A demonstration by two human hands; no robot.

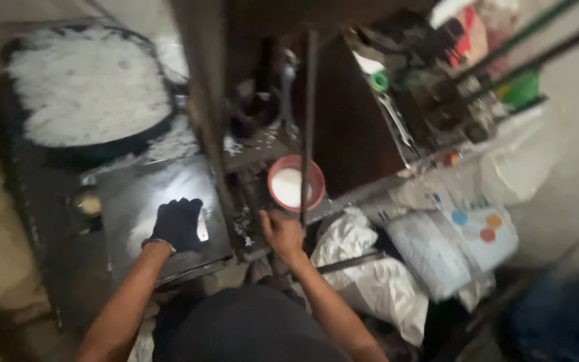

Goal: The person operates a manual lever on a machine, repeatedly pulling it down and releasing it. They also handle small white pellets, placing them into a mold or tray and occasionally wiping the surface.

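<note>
Metal plate (159, 201) is lying under the gloved left hand (179, 223), pressed flat, while the bare right hand (281, 232) is gripping a rod (308, 127), risking slipping on scattered white shavings (85, 84).

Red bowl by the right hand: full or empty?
Partly full: the red bowl stands upright with white stuff inside; its inner wall shows above it.

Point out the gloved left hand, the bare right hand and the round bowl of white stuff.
left hand (177, 223), head view, on the back of the black glove.
right hand (281, 232), head view, on the back of the hand.
bowl (277, 173), head view, on its reddish rim, left side.
</note>
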